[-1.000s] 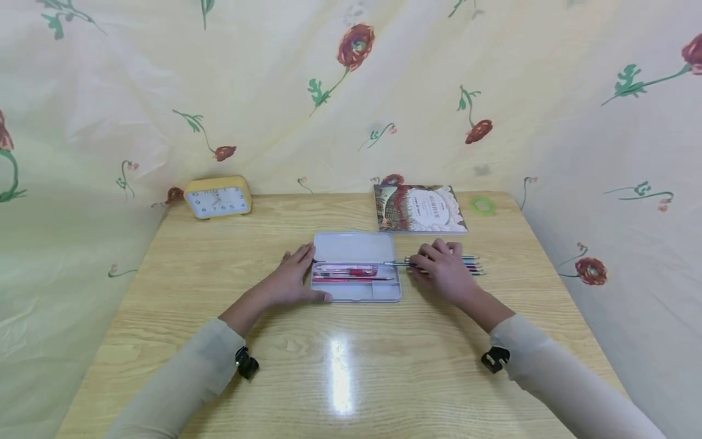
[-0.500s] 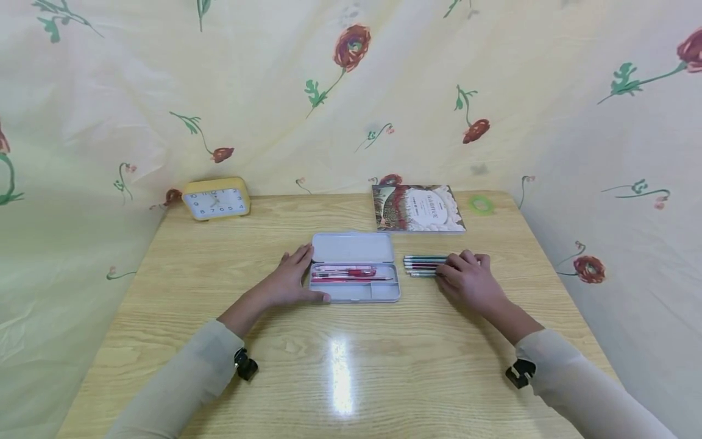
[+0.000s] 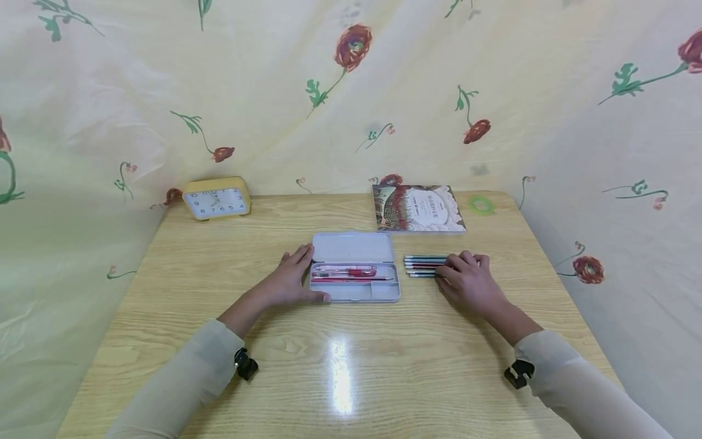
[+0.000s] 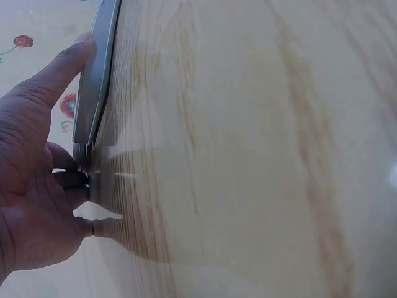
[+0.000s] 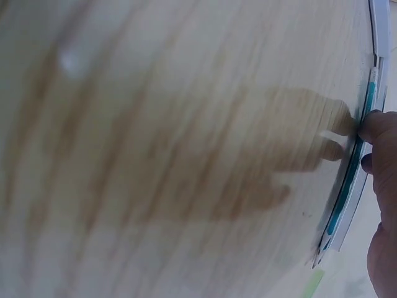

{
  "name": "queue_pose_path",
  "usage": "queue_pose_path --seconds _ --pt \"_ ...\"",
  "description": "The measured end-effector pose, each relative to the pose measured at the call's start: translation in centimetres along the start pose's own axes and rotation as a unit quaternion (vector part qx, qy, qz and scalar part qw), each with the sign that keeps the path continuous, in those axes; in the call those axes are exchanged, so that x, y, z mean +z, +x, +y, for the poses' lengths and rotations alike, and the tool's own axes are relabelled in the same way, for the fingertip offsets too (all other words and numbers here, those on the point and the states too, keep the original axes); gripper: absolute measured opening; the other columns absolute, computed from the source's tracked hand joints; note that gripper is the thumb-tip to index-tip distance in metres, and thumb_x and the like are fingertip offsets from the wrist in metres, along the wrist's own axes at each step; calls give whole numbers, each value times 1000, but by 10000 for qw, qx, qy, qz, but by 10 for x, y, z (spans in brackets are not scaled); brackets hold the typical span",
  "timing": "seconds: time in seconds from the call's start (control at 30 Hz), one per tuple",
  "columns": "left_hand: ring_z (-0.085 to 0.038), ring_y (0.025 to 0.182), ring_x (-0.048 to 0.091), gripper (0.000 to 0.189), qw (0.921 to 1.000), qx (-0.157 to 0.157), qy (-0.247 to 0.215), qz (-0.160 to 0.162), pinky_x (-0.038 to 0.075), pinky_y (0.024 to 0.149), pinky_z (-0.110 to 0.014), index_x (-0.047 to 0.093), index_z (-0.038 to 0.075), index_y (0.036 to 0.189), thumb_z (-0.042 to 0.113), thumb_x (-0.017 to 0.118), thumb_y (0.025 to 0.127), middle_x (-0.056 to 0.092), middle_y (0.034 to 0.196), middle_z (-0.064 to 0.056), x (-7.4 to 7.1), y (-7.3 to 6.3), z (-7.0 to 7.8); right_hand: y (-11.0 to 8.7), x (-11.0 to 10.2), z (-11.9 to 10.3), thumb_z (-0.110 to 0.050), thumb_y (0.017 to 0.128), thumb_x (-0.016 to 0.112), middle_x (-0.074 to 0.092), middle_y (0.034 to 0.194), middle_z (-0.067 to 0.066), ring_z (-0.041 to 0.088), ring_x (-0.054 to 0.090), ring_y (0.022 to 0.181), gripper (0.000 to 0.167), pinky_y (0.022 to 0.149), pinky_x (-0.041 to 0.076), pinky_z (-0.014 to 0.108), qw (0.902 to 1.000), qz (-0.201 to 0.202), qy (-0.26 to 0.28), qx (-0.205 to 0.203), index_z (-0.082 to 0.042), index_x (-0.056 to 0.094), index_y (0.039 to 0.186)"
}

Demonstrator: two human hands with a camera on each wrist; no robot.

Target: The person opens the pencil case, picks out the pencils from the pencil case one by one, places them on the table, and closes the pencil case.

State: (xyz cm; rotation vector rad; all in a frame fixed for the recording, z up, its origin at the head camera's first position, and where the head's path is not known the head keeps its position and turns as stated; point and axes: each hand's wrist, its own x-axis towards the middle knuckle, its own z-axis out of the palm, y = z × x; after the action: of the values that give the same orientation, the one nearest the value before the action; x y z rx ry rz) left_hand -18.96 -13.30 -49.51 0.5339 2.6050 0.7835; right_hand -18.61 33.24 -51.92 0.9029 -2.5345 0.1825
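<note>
An open, pale pencil case (image 3: 342, 294) lies mid-table, its lid folded back. Inside lie several red and pink pens and a pencil (image 3: 351, 279). The left hand (image 3: 290, 280) holds the case's left end, thumb along the front wall (image 4: 93, 81) and fingers at the left side. To the right of the case, several pencils (image 3: 425, 262) lie side by side, dark and teal. Over their right part, the right hand (image 3: 468, 280) has its fingers bent down; in the right wrist view thumb and fingertip pinch a teal pencil (image 5: 347, 180). The hand hides the pencils' right ends.
A yellow clock (image 3: 217, 199) stands at the back left. At the back right lie a book (image 3: 419, 209) and a roll of green tape (image 3: 481, 205). Flowered cloth (image 3: 274, 91) hangs behind and beside the wooden table (image 3: 274, 378).
The right hand carried a pencil at the case's right edge, then moved right onto the row of pencils, and has stayed there. The left hand has kept its place on the case.
</note>
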Motion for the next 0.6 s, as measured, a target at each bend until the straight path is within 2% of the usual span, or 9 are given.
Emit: queue_pose_path --seconds 0.33,0.6 --pt "-36 175 2 141 10000 -5 -35 -6 -3 142 -59 3 3 177 70 87 86 0 188 -16 1 1 -1 2 -1 -2 -15 88 91 70 100 8 29 55 91 19 83 46 65 9999 -47 80 50 -12 81 103" --pt "-36 175 2 141 10000 8 -13 2 -3 142 -59 4 3 177 71 86 85 0 188 -16 1 2 -2 25 -1 -24 -18 91 91 70 101 7 27 54 93 21 86 43 61 9989 -221 406 123 -11 84 108"
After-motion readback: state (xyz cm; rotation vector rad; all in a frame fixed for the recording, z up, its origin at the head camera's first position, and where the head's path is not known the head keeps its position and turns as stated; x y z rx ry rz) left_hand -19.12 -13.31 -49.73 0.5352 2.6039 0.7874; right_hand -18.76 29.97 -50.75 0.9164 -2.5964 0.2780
